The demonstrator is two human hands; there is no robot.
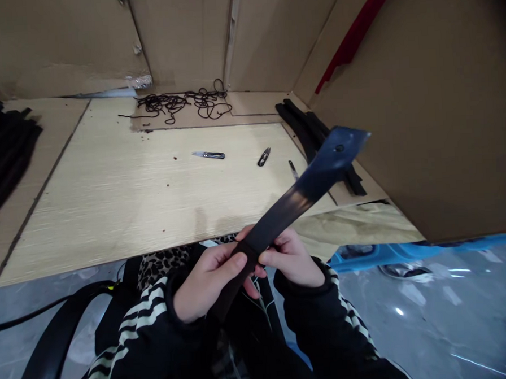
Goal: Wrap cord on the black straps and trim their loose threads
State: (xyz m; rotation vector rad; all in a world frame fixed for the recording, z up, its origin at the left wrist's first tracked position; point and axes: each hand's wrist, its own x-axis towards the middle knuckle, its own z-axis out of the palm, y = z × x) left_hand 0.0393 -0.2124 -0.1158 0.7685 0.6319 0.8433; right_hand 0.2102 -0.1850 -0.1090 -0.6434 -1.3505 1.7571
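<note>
A long, flat, glossy dark strip point(290, 210) slants up and to the right from my lap. A small round hole shows close to its wide far end. Dark fabric point(231, 295), which looks like a narrow sleeve, surrounds its lower part and runs down toward my lap. My left hand point(215, 276) is closed on this fabric from the left, thumb on top. From the right, my right hand point(293, 261) pinches at the fabric's upper edge, beside the strip. The strip's lower end is hidden.
Thread snips point(211, 155) and smaller snips point(264, 156) lie on the pale table point(121, 185). Tangled dark cord point(172, 103) lies at the back. Dark fabric strips are piled left point(5, 151) and right point(296, 128). Cardboard walls point(436, 117) enclose the back and right.
</note>
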